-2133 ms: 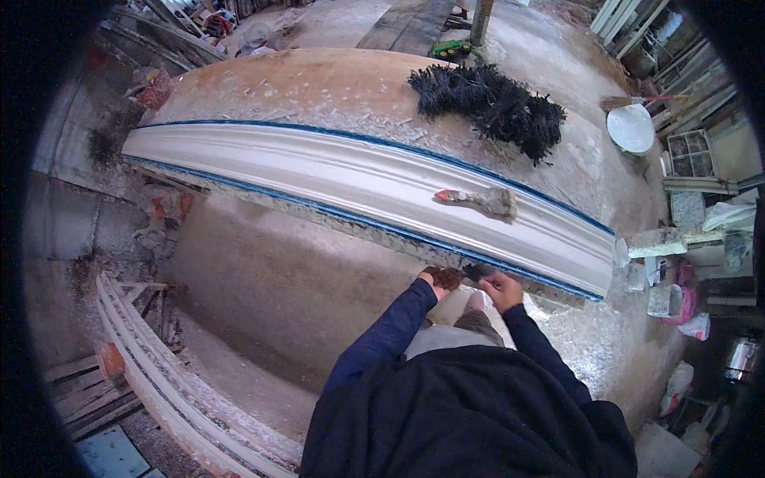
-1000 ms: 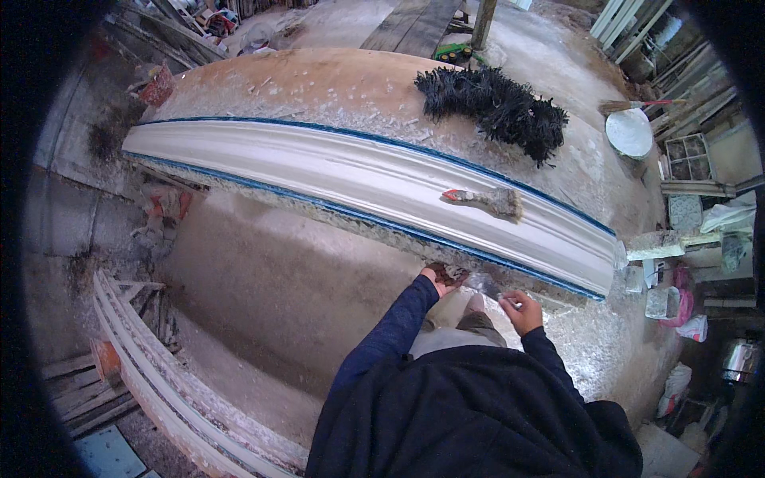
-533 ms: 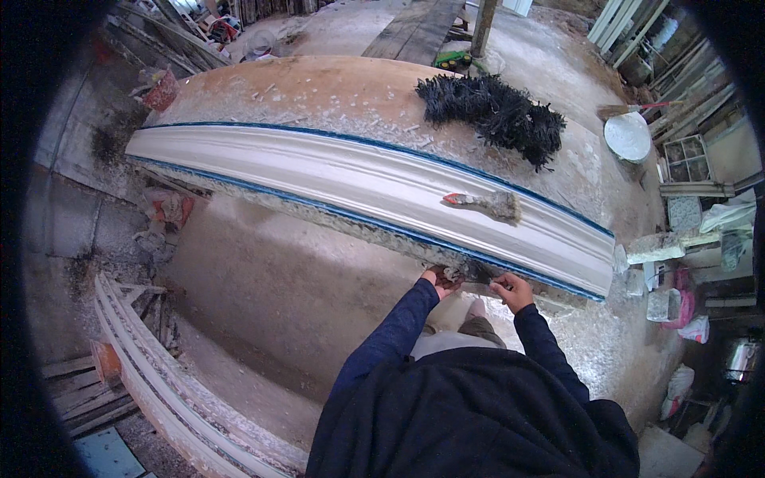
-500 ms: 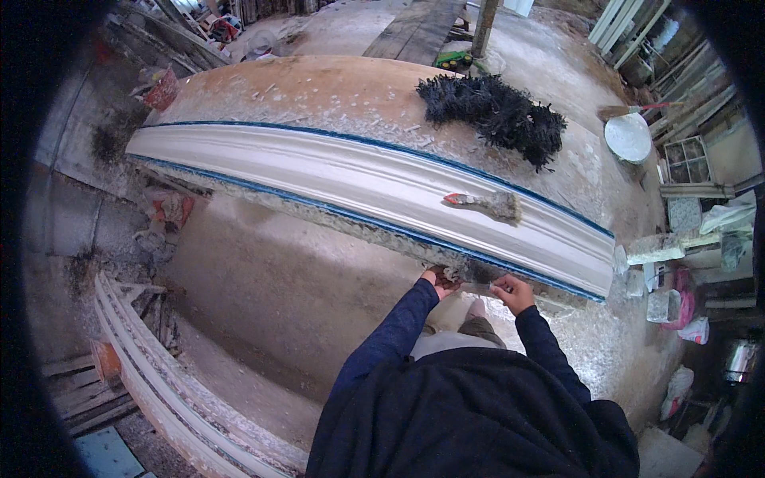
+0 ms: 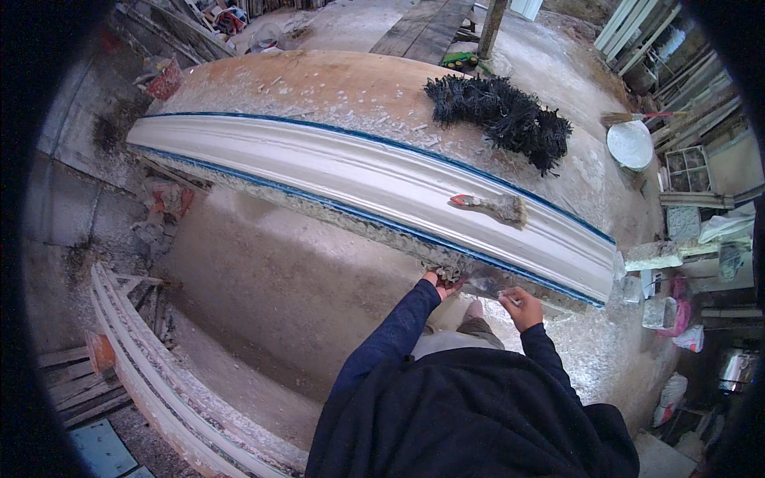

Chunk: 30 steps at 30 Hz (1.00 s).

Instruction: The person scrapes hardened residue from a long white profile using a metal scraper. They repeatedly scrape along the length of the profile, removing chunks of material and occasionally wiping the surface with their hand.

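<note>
Single head fisheye, looking steeply down over workbench (image 5: 335,88), near, rim bent.

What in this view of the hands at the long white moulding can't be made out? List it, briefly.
- Head view: the tool in the right hand is too small to identify; only a flat blade shows.
- What the left hand grips at the edge of the white moulding is blurred among crusted plaster.
- The person's legs and feet are hidden by the dark jacket.
- Far shelves at the rim are bent and cut off.

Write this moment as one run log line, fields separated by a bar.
left hand: on moulding lower edge | right hand: holds scraper at same edge | brush: lying on moulding | black fibre pile: behind
</note>
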Motion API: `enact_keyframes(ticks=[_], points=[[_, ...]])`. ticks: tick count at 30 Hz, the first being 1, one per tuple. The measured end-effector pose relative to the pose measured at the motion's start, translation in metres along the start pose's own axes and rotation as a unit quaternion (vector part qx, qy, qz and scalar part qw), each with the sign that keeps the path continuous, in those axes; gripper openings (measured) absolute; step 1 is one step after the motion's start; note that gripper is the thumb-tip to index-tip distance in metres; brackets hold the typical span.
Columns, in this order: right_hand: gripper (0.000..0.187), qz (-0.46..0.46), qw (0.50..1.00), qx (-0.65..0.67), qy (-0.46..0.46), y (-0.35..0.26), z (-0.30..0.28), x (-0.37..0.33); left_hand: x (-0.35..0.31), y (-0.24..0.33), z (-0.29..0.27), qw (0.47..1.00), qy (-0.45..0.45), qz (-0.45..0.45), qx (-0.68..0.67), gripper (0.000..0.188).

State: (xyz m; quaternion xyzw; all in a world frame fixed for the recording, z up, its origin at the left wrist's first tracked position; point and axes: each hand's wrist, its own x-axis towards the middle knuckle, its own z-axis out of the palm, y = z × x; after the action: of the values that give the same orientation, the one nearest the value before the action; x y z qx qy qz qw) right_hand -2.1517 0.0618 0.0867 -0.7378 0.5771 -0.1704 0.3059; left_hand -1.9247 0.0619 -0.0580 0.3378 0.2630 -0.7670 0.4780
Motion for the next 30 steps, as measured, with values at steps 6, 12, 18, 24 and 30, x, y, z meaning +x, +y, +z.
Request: enact_keyframes(ticks=[6, 12, 18, 24, 30], points=[[0.029, 0.179, 0.976, 0.104, -0.07, 0.008, 0.017, 0.021, -0.014, 0.003, 0.01, 1.0, 0.018, -0.005, 0.003, 0.035], [0.03, 0.038, 0.996, -0.045, -0.07, -0.021, -0.001, 0.037, -0.012, 0.014, -0.011, 1.0, 0.012, 0.011, 0.0, 0.035], [0.03, 0.078, 0.995, -0.014, -0.064, -0.007, 0.01, 0.034, -0.008, 0.013, -0.017, 0.998, -0.004, -0.002, -0.062, 0.032], [0.033, 0.083, 0.992, 0.017, -0.095, 0.003, 0.001, 0.035, -0.016, 0.016, -0.007, 0.999, 0.01, -0.003, -0.05, 0.028], [0.033, 0.033, 0.996, -0.072, -0.044, -0.016, 0.028, 0.037, -0.021, 0.011, 0.001, 0.996, 0.021, 0.002, -0.084, 0.018]])
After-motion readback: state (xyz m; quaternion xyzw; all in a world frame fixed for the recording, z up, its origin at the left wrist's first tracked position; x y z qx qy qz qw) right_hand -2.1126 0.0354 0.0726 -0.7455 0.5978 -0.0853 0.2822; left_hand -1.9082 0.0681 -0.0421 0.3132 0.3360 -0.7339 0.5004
